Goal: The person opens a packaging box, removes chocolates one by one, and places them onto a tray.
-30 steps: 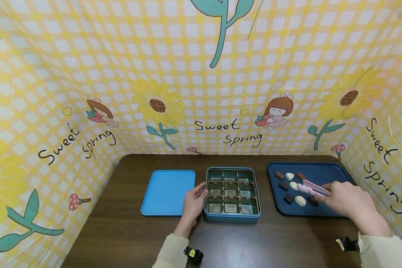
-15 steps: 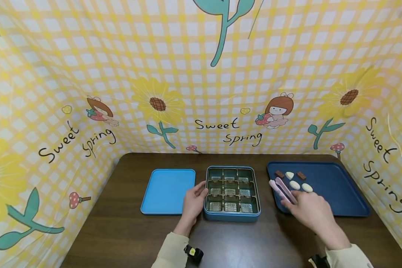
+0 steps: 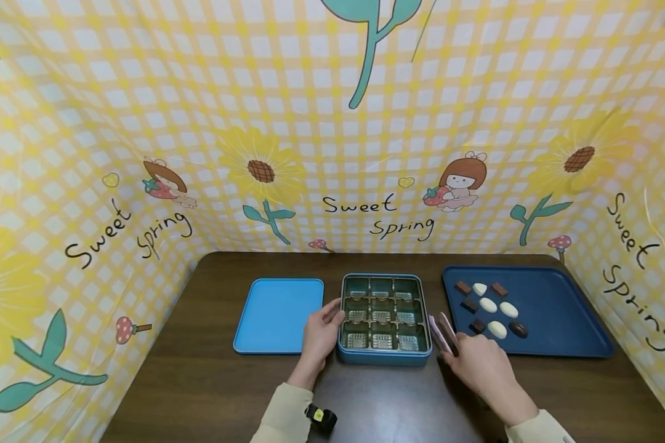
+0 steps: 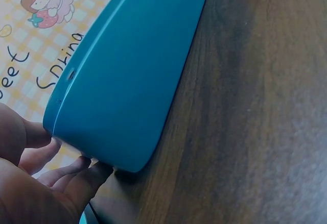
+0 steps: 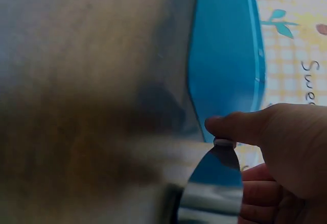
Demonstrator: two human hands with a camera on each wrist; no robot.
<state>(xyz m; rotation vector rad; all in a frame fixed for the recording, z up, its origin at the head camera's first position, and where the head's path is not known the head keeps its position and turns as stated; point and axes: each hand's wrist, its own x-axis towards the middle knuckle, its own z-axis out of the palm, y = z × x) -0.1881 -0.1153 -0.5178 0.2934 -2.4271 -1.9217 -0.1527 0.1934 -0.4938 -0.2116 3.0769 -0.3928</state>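
1. Holding the pink tongs (image 3: 442, 333) in our right hand (image 3: 484, 369), fingers curled round them, we have the tips just right of the compartment tin (image 3: 384, 320), low and right of centre in the head view; whether a chocolate sits between the tips we cannot tell

2. Our left hand (image 3: 318, 339) rests against the tin's left wall, fingers bent lightly on the rim, gripping nothing firmly; the left wrist view shows fingertips (image 4: 76, 175) under the tin's blue side (image 4: 127, 81)

3. To do this step well, we judge it best to keep the left hand bracing the tin, squeeze the tongs gently, and lower straight into one compartment without scraping the dividers

4. All nine compartments look unfilled

5. Dark and white chocolates (image 3: 487, 305) lie on the navy tray (image 3: 560, 307) at right; the light blue lid (image 3: 279, 315) lies left of the tin

6. Everything sits on a dark wooden table (image 3: 199, 381), closed in by a yellow checked "Sweet Spring" backdrop (image 3: 332, 123)
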